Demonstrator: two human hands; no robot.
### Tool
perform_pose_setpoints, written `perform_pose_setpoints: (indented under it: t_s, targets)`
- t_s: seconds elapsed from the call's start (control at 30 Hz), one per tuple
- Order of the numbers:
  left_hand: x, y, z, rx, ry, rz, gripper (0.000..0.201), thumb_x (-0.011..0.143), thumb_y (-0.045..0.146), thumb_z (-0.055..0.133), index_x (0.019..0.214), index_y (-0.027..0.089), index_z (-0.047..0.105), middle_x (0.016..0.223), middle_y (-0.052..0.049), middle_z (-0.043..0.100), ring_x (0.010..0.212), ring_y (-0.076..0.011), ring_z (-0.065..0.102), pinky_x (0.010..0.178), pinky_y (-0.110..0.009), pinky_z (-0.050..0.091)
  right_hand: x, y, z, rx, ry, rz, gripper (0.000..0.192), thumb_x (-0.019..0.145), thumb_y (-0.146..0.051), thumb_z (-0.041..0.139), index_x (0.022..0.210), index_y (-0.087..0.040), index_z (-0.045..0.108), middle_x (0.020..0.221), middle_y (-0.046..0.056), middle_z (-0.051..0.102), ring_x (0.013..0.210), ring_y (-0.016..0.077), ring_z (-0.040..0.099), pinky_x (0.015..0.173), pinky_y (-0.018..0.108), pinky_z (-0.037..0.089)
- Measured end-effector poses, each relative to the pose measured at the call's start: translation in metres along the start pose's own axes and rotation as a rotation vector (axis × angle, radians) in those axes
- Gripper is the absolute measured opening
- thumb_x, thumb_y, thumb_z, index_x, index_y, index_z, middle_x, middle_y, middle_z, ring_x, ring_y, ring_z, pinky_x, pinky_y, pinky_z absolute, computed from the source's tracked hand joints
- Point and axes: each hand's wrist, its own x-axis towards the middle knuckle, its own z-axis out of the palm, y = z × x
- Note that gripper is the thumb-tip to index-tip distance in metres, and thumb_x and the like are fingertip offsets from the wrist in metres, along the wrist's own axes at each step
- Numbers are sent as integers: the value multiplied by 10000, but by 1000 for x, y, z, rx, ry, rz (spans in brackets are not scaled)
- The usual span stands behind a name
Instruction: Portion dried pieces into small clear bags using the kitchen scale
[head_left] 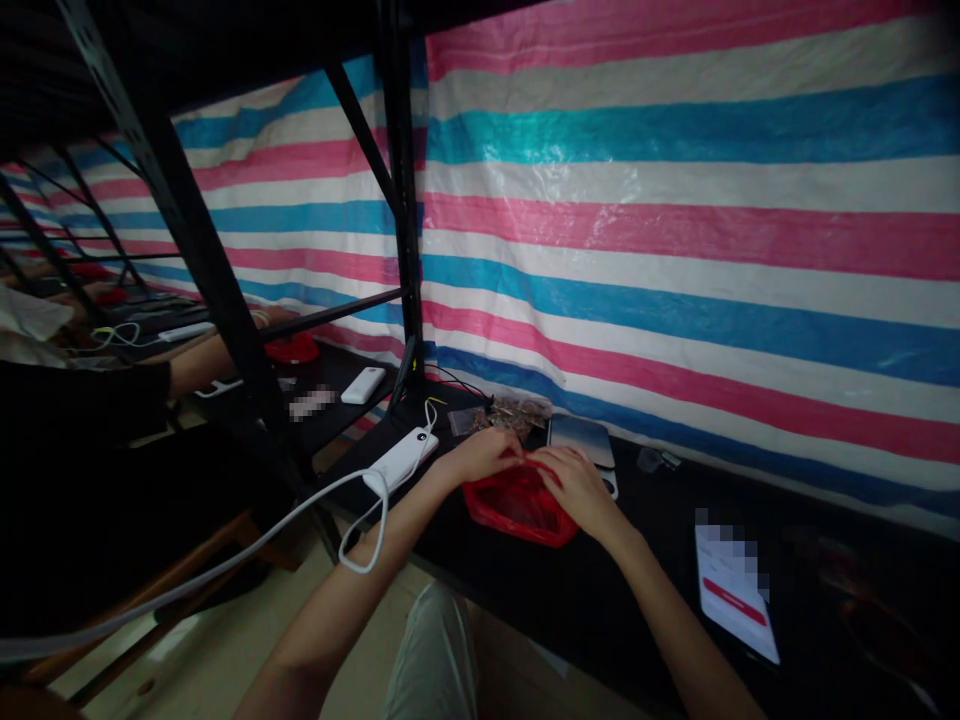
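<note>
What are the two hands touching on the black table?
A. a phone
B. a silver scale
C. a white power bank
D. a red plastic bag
D: the left hand and right hand both rest on the rim of the red plastic bag.

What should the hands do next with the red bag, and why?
Probably pull the red bag's mouth wider. Both the left hand and right hand pinch its top edge, and it looks only partly open beside the scale.

Two hands (487, 452) (577, 485), one red tray (517, 510), two power banks (401, 458) (363, 385), one scale (583, 440), one phone (735, 592).
</note>
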Motion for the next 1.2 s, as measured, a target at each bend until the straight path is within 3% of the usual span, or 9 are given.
perform_pose_setpoints:
  t_s: [0.1,0.17,0.23,0.33,0.43,0.63,0.93,1.1,1.2]
  targets:
    - [-4,-38,-8,185,213,-145,313,846,114,376,1104,182,539,1143,-51,557,1068,-143,478,895,-258,368,-20,19,15,71,280,211,332,842,-134,306,976,-218,598,996,45,627,956,187,545,857,337,378]
    - [-5,-68,-3,414,76,-282,327,795,63,436,1087,151,556,1143,-98,554,1075,-190,471,873,-309,373,-34,32,34,161,428,259,292,828,-168,339,867,-208,625,904,45,645,871,188,574,797,330,419]
    - [-5,-92,7,469,16,-313,222,752,31,483,899,100,635,998,-138,618,987,-226,523,874,-364,355,-45,42,53,237,514,267,266,815,-191,365,819,-208,630,870,38,645,829,180,584,751,314,440]
    - [-2,-107,24,516,-32,-314,158,737,28,515,766,96,654,850,-138,654,897,-227,557,847,-367,344,-53,49,69,225,622,293,236,809,-212,401,776,-209,634,848,40,640,819,189,583,749,333,428]
    - [4,-104,35,540,-50,-307,147,754,59,522,740,116,656,783,-130,659,865,-222,562,796,-341,339,-55,49,71,241,657,316,232,814,-207,401,759,-205,626,839,44,630,827,193,578,752,336,421]
    - [14,-93,44,531,-53,-314,196,807,123,482,715,125,655,657,-123,642,743,-201,577,725,-322,321,-55,39,68,254,546,263,219,804,-165,405,751,-213,612,844,31,614,823,177,573,760,314,421]
    - [3,-93,42,459,-1,-309,174,780,70,475,720,110,633,757,-134,652,836,-221,574,770,-331,327,-57,32,64,296,496,264,228,798,-137,392,748,-212,601,844,29,604,821,167,570,764,297,420]
    - [-1,-87,27,395,138,-407,179,829,173,436,839,121,606,852,-124,637,856,-208,570,736,-301,367,-57,33,60,354,564,316,221,782,-157,403,711,-208,606,825,33,611,796,168,581,737,290,437]
    - [3,-76,10,270,335,-481,231,864,248,376,924,143,573,925,-97,621,858,-177,566,714,-265,387,-49,30,50,405,592,321,229,781,-166,403,701,-206,614,812,39,616,787,172,582,701,288,451]
